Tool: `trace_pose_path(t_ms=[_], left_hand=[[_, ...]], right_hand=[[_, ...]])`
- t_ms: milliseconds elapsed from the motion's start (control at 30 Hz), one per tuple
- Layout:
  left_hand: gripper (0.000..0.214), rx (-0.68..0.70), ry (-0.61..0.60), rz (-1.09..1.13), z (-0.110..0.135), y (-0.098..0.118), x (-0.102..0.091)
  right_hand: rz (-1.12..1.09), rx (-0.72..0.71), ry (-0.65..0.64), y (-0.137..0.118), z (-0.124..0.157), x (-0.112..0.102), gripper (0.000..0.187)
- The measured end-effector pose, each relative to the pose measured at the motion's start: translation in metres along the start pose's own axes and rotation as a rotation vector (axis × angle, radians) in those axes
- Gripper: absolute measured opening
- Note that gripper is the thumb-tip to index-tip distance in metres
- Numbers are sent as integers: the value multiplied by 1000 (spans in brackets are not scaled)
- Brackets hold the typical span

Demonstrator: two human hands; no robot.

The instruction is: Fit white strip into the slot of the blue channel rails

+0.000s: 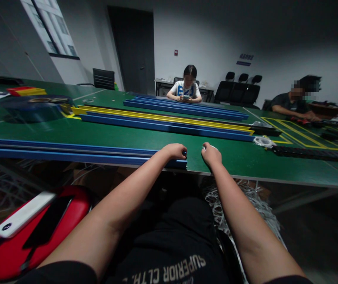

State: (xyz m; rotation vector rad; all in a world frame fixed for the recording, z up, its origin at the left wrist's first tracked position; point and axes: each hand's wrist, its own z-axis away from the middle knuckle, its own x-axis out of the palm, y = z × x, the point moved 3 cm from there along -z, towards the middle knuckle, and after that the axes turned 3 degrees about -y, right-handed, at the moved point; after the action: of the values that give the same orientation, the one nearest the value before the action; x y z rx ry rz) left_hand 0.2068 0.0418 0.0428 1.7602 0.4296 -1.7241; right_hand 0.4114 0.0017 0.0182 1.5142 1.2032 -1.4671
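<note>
My left hand [175,151] is closed over the right end of a long blue profile strip [121,158], which runs along the near edge of the green table [239,167] toward the left. Just right of that end, my right hand [211,156] is held above the tabletop with its fingers curled together. A bit of something white shows at its fingers, too small and blurred to name. A gap separates the two hands, and both arms reach forward over the table edge.
Farther back lie yellow strips [163,116] and more blue strips [183,107]. A clear ring-shaped roll [263,141] is near their right end. Two people sit beyond the table. A red stool [77,207] carries a white device [23,215] at lower left. White scraps [257,209] hang below.
</note>
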Motion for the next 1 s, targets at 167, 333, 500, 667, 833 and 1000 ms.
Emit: trace_pose_path(t_ms=[167,333,500,667,833,1000], left_hand=[[30,-17,32,-46,-1,-1,1],[30,-1,0,-26,-1,0,1],[29,17,-12,-29,-3,-1,1],[28,27,6,-51,-3,-2,3],[29,31,9,-30,-3,-2,3],[30,24,-7,-19,-4,-5,4]], right_hand=[[-4,-3,19,0,0,0,38],[2,-1,11,0,1,0,39],[4,-4,13,0,1,0,39],[5,-5,27,1,2,0,39],[1,-7,27,2,2,0,40],[-1,-16,34,3,0,2,38]])
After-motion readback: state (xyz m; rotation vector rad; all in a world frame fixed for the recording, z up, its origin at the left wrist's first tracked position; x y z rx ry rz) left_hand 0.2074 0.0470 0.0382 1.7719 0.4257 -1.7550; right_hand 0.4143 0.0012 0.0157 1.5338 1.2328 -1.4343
